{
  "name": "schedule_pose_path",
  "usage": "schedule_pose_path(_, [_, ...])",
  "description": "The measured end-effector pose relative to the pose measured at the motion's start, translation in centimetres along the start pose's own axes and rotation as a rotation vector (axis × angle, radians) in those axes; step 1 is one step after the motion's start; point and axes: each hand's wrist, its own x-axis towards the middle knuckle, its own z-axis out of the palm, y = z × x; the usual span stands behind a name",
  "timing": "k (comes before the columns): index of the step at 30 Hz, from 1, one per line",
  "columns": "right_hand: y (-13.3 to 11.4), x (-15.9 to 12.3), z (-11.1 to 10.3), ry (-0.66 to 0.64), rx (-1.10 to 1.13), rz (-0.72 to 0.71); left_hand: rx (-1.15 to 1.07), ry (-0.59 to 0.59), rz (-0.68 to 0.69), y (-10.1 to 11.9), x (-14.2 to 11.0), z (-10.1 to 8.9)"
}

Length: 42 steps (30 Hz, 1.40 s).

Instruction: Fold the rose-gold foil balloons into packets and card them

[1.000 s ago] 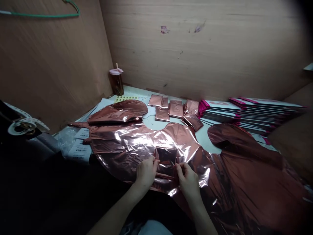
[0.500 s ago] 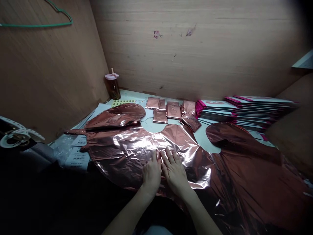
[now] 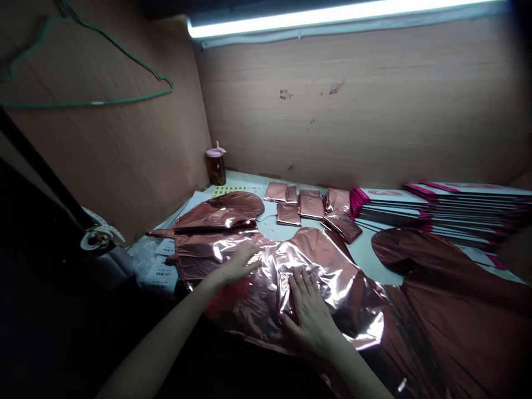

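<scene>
A large rose-gold foil balloon (image 3: 324,266) lies flat and crinkled on the table in front of me. My right hand (image 3: 310,313) rests palm down on it, fingers stretched out, over a folded strip of the foil. My left hand (image 3: 235,266) reaches out to the left, fingers extended flat on the balloon's left part, slightly blurred. Neither hand grips anything.
Another flat foil balloon (image 3: 220,210) lies behind at left, and a darker pile of them (image 3: 449,299) at right. Several small folded foil packets (image 3: 311,206) sit at the back, beside stacks of pink-edged cards (image 3: 436,208). A brown cup with a lid (image 3: 216,166) stands in the corner. Barcode labels (image 3: 162,271) lie at left.
My hands stopped pinching the folded foil and pressed it flat. My left hand has slid out to the left across the balloon. The view tilted up, showing a light tube.
</scene>
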Motion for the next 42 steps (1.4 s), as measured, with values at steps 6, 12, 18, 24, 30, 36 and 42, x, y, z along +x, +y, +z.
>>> schedule_pose_path(6, [-1.0,0.3,-0.6,0.005,0.050,-0.066,0.183,0.405,-0.307,-5.9,2.9,-5.6])
schedule_pose_path(12, [-1.8,-1.5,3.7,0.213,-0.092,-0.163,0.163,0.285,-0.161,-2.2,2.3,-0.8])
schedule_pose_path(18, [4.6,1.8,1.1,0.291,0.011,-0.188,0.338,0.376,-0.059,-2.4,-4.0,0.6])
schedule_pose_path(24, [11.1,19.0,-2.1,0.176,-0.147,0.139,0.510,0.643,-0.159,-5.1,-9.1,-1.6])
schedule_pose_path(30, [11.8,24.9,4.9,0.016,-0.125,0.198,0.621,0.767,-0.413,-8.6,-12.2,-5.0])
schedule_pose_path(36, [11.0,24.9,4.1,0.104,-0.124,0.226,0.299,0.482,-0.588,-12.2,-0.9,-11.3])
schedule_pose_path(42, [5.4,23.1,1.1,0.165,0.023,0.076,0.059,0.282,-0.790,-16.6,8.4,-13.5])
